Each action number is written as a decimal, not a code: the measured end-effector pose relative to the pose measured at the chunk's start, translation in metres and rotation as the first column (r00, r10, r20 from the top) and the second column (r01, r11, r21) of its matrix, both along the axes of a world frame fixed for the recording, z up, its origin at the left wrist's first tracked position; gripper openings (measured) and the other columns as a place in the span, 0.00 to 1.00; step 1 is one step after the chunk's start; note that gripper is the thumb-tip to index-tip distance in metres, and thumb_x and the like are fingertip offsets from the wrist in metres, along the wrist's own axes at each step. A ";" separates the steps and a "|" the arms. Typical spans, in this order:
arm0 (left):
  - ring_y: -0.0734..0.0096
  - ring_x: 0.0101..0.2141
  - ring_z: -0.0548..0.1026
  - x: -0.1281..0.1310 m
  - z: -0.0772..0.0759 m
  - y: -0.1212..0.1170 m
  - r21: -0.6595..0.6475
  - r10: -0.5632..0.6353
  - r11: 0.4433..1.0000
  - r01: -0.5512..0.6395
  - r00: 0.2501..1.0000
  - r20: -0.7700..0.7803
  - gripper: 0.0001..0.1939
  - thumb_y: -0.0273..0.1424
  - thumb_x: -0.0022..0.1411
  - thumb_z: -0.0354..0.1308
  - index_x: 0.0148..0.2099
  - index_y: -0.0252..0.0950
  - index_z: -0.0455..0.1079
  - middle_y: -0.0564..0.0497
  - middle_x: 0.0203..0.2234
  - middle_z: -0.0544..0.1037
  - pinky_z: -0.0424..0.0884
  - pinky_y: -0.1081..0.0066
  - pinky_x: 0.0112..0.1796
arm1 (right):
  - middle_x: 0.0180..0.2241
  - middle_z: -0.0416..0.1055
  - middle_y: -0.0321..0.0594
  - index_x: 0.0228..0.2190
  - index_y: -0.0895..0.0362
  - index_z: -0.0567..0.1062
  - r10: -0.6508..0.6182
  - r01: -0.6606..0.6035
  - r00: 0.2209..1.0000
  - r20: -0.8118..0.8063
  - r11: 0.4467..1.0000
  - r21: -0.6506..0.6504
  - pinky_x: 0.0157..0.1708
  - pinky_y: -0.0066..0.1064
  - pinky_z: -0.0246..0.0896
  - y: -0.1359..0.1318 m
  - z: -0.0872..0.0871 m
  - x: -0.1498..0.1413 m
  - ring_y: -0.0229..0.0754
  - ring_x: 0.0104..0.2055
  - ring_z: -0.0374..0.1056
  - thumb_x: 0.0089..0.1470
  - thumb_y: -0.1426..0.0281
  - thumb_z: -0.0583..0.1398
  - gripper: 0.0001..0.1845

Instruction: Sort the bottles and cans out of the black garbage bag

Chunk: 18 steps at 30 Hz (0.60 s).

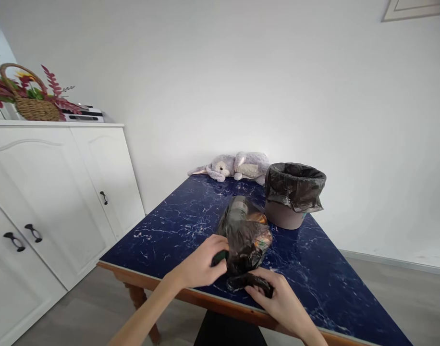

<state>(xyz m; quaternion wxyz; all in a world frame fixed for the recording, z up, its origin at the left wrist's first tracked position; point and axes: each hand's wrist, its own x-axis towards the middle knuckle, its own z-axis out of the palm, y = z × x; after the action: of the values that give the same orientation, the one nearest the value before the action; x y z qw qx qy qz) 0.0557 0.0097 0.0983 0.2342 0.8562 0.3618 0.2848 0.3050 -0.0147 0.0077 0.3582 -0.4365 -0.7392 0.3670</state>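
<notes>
Both forearms come up from the bottom edge of the frame and meet low in the middle, at the near edge of the blue marbled counter (177, 226). The left hand (200, 264) reaches in from the lower left with the wrist nearly straight and the palm turned down and inward; its fingers curl round the left side of a filled black rubbish bag (247, 233), the grip closed on the plastic near the bag's neck. The right hand (277, 298) comes in from the lower right, back of the hand upward, with the fingers bent over the twisted dark end of the bag just at the counter's edge, the grip likewise closed on it.

The bag lies on the counter a little below the centre of the frame, its tied end toward the person and its bulging body pointing away. Through the thin plastic something orange and something pale can be made out, but any print on them is too blurred to read.

Just beyond the bag, right of centre, stands a brown bin (283, 214) lined with a black bag (295, 185) folded over its rim. Behind it, against the wall, a grey plush toy (234, 166) lies on the far end of the counter. At the left of the frame stands a white cabinet (54, 192), and on it, in the upper left, a wicker basket (34, 108) with red leaves. No writing is legible anywhere.
</notes>
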 end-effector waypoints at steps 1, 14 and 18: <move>0.51 0.55 0.75 0.003 -0.008 0.000 0.137 0.009 0.991 0.002 0.997 -0.082 0.14 0.33 0.72 0.53 0.51 0.44 0.78 0.44 0.48 0.82 0.71 0.52 0.57 | 0.31 0.76 0.39 0.38 0.53 0.82 -0.010 0.010 1.000 0.002 1.000 0.008 0.30 0.29 0.64 0.000 -0.001 0.000 0.43 0.31 0.70 0.64 0.56 0.62 0.14; 0.60 0.36 0.73 -0.026 -0.039 0.007 0.499 0.290 0.858 -0.119 0.915 -0.280 0.14 0.34 0.75 0.52 0.35 0.41 0.72 0.50 0.31 0.77 0.67 0.53 0.51 | 0.37 0.81 0.49 0.38 0.57 0.82 -0.048 0.053 0.997 -0.065 0.995 0.083 0.42 0.36 0.74 -0.002 -0.002 0.002 0.52 0.40 0.76 0.64 0.60 0.59 0.15; 0.59 0.36 0.73 -0.052 -0.051 0.016 0.513 0.407 0.824 -0.241 0.881 -0.241 0.18 0.42 0.75 0.54 0.32 0.41 0.70 0.50 0.29 0.74 0.67 0.57 0.46 | 0.44 0.81 0.51 0.45 0.57 0.82 -0.073 0.083 0.994 -0.082 0.989 0.126 0.52 0.41 0.72 0.000 -0.005 0.004 0.56 0.49 0.76 0.63 0.66 0.57 0.16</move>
<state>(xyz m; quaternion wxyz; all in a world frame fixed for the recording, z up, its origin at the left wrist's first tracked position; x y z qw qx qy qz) 0.0039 0.0259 0.0475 -0.0985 0.8474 0.4591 0.2476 0.3090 -0.0142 0.0031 0.4281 -0.4267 -0.7293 0.3205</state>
